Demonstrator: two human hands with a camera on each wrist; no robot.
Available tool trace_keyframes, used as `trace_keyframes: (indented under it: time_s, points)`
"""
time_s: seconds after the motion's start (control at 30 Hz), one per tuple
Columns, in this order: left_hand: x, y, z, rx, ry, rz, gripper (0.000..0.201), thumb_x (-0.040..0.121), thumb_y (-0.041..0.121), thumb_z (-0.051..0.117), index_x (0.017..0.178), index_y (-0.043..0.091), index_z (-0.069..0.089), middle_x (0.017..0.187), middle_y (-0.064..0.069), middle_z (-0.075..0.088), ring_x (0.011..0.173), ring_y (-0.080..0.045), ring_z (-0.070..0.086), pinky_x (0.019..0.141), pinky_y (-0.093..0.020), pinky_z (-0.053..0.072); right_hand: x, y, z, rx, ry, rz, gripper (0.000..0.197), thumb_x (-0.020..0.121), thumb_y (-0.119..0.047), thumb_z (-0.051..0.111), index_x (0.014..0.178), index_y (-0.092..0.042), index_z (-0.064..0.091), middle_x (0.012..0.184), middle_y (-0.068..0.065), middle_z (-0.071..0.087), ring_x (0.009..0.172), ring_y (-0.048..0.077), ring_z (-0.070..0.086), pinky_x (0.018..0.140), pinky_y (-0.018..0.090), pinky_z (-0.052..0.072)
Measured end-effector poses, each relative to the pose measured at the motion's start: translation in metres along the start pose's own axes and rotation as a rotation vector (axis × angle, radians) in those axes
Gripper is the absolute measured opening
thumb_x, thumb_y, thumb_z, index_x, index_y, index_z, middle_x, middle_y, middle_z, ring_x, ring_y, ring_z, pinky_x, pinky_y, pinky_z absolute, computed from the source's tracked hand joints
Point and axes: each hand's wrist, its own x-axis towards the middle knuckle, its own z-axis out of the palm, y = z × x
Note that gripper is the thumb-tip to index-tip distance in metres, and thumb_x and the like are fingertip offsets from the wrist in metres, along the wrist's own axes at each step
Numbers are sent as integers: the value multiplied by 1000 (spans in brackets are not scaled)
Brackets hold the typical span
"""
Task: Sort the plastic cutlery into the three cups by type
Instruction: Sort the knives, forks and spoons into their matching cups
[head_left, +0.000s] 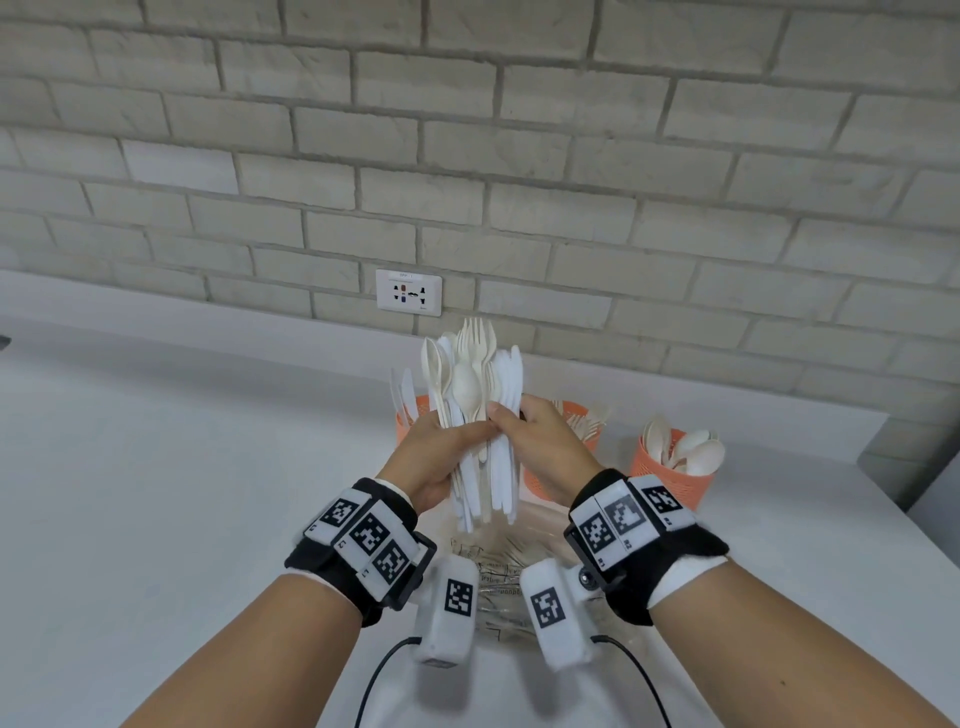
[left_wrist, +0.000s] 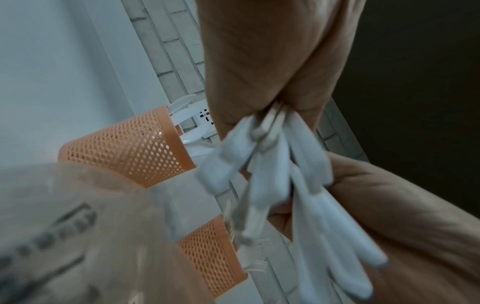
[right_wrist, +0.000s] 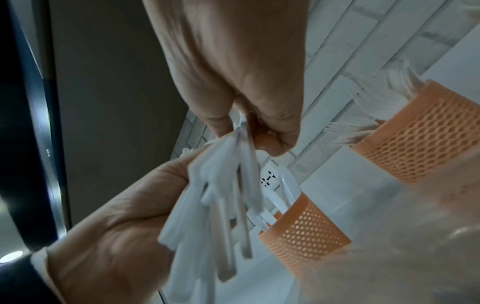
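A bundle of white plastic cutlery (head_left: 470, 384) with spoons, forks and knives mixed stands upright above the table. My left hand (head_left: 436, 457) grips its handles from the left. My right hand (head_left: 540, 441) pinches pieces at the bundle's right side; which piece I cannot tell. Behind stand three orange mesh cups: the knife cup (head_left: 408, 421) at the left, the fork cup (head_left: 576, 413) in the middle, the spoon cup (head_left: 665, 483) at the right. In the wrist views the handles (left_wrist: 272, 164) (right_wrist: 221, 195) fan out below the pinching fingers, near the knife cup (left_wrist: 124, 144) (right_wrist: 303, 232).
A clear plastic bag (head_left: 498, 566) lies on the white table (head_left: 182, 493) under my hands. A brick wall with a socket (head_left: 409, 292) rises close behind the cups. The table's edge drops off to the right of the spoon cup.
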Motion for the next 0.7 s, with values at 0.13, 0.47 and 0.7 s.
trace_keyframes:
  time_s: [0.13, 0.47, 0.7]
  points:
    - [1, 8, -7, -82, -25, -30, 15, 85, -4, 59, 99, 2, 64, 71, -8, 73, 62, -19, 71, 52, -27, 55, 12, -1, 0, 73, -48, 66, 31, 96, -26, 44, 115, -7, 59, 109, 15, 68, 101, 29, 65, 94, 48, 50]
    - [14, 20, -29, -80, 64, 10, 13, 86, -6, 55, 97, -1, 60, 65, -13, 67, 53, -17, 66, 57, -28, 58, 37, -15, 9, 74, -49, 31, 21, 101, -17, 35, 113, -7, 48, 74, 6, 57, 62, 17, 57, 62, 29, 49]
    - [26, 28, -61, -83, 123, 38, 11, 85, -1, 60, 96, 0, 59, 82, -13, 63, 69, -18, 65, 63, -29, 59, 78, -33, 9, 302, 178, -152, 15, 101, -17, 33, 112, -13, 42, 73, 1, 54, 65, 12, 56, 72, 26, 47]
